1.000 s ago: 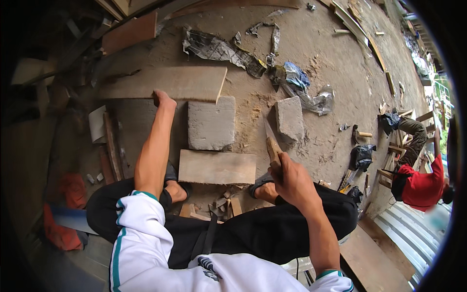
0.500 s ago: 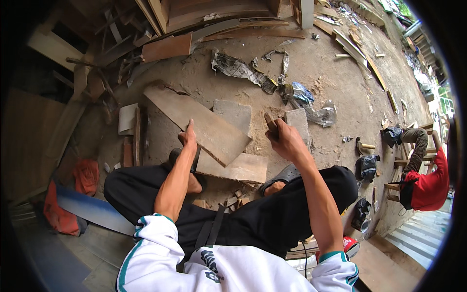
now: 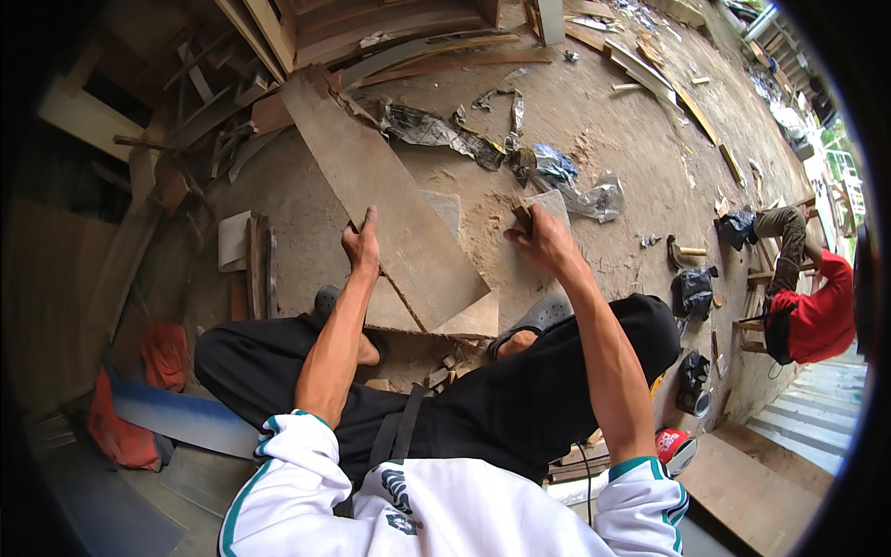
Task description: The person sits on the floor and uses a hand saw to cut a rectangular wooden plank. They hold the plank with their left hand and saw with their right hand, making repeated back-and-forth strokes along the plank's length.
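Note:
A long, flat brown wooden board [image 3: 399,200] slants from the far left toward my feet. My left hand [image 3: 363,245] grips its left long edge, thumb on top. The board's far end is rough and splintered. Under its near end lies a second, lighter board [image 3: 474,317], mostly covered. Closed in my right hand [image 3: 546,243] is a small dark brown, wood-like piece [image 3: 522,218]; its lower part is hidden by my fingers. That hand stays apart from the board, above a pale grey slab [image 3: 555,201]. Another grey slab [image 3: 447,210] shows partly beside the board.
Crumpled plastic sheeting [image 3: 432,130] and sawdust lie on the dirt floor ahead. Wood scraps [image 3: 449,369] sit between my feet. A hammer [image 3: 685,251] and black bags [image 3: 694,291] are at the right, where a person in red [image 3: 814,311] sits. Orange cloth [image 3: 165,356] lies left.
The board has swung round, its far end moving away from me and its near end coming closer. My left hand turned with it. My right hand still holds the small brown piece.

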Motion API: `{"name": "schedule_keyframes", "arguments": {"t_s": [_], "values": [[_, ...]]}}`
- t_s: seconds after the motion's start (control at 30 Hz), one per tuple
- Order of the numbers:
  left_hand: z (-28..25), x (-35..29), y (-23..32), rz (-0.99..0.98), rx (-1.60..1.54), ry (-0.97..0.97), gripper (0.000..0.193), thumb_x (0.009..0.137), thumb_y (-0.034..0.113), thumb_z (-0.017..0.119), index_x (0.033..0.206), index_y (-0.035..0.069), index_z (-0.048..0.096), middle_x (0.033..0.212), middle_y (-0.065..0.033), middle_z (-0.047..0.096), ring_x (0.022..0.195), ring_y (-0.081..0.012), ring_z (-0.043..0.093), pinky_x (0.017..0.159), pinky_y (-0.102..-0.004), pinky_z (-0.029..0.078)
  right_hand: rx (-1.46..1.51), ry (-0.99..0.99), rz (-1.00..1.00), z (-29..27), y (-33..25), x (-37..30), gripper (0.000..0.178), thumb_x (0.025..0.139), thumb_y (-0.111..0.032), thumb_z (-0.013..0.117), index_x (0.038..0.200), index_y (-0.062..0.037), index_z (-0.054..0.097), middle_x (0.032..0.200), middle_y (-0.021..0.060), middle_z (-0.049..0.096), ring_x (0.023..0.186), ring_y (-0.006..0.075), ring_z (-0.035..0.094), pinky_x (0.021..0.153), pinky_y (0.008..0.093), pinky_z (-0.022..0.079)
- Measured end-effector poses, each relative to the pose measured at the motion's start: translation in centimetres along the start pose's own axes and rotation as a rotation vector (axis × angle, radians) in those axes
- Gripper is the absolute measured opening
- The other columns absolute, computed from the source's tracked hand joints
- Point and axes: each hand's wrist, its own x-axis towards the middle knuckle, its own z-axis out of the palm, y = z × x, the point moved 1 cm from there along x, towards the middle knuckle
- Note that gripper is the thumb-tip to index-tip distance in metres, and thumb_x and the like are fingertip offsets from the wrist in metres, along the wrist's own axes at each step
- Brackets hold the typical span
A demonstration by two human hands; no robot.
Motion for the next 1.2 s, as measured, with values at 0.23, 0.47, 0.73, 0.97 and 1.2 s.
{"name": "schedule_keyframes", "arguments": {"t_s": [0.23, 0.47, 0.73, 0.97, 1.2], "values": [[3.2, -1.3, 4.1, 0.077, -0.164, -0.081, 0.055, 0.086, 0.051, 0.070, 0.063, 0.011, 0.040, 0.060, 0.0042, 0.036, 0.057, -0.0127, 0.033, 0.060, -0.0322, 0.037, 0.005, -0.119, 0.036, 0.0, 0.8, 0.4, 0.049, 0.080, -0.037, 0.077, 0.097, 0.0014, 0.050, 0.087, 0.0267, 0.063, 0.086, 0.0470, 0.060, 0.070, 0.0498, 0.046], [4.1, -3.1, 4.9, -0.011, -0.155, -0.081, 0.054, 0.088, 0.048, 0.069, 0.062, 0.009, 0.041, 0.063, 0.0030, 0.038, 0.060, -0.0129, 0.033, 0.056, -0.0322, 0.034, -0.041, 0.056, 0.046, -1.0, 0.8, -1.6, 0.039, 0.081, -0.029, 0.073, 0.095, 0.0014, 0.052, 0.087, 0.0275, 0.064, 0.086, 0.0474, 0.061, 0.074, 0.0513, 0.047], [5.3, -5.3, -0.7, -0.194, -0.005, 0.143, 0.064, 0.090, 0.052, 0.060, 0.092, -0.013, 0.064, 0.093, -0.0223, 0.066, 0.086, -0.0316, 0.062, 0.078, -0.0422, 0.048, -0.034, 0.259, 0.226, -6.3, -1.4, -3.2, 0.044, 0.085, -0.037, 0.070, 0.099, 0.0026, 0.057, 0.092, 0.0263, 0.065, 0.089, 0.0416, 0.063, 0.076, 0.0464, 0.048], [10.1, -8.4, -4.7, -0.426, -0.020, 0.312, 0.080, 0.091, 0.057, 0.057, 0.115, -0.019, 0.055, 0.110, -0.0330, 0.062, 0.102, -0.0422, 0.062, 0.087, -0.0475, 0.050, 0.041, 0.179, 0.390, -8.1, 0.0, -3.9, 0.055, 0.086, -0.048, 0.068, 0.100, 0.0047, 0.062, 0.092, 0.0246, 0.067, 0.087, 0.0370, 0.066, 0.077, 0.0417, 0.049], [16.5, -7.9, -6.5, -0.573, 0.039, 0.302, 0.079, 0.096, 0.058, 0.043, 0.124, -0.016, 0.048, 0.126, -0.0299, 0.054, 0.113, -0.0408, 0.057, 0.093, -0.0480, 0.049, 0.063, 0.194, 0.386, -8.5, 2.2, -3.8, 0.048, 0.087, -0.043, 0.068, 0.096, 0.0033, 0.063, 0.076, 0.0170, 0.065, 0.069, 0.0240, 0.062, 0.065, 0.0369, 0.049]]}}
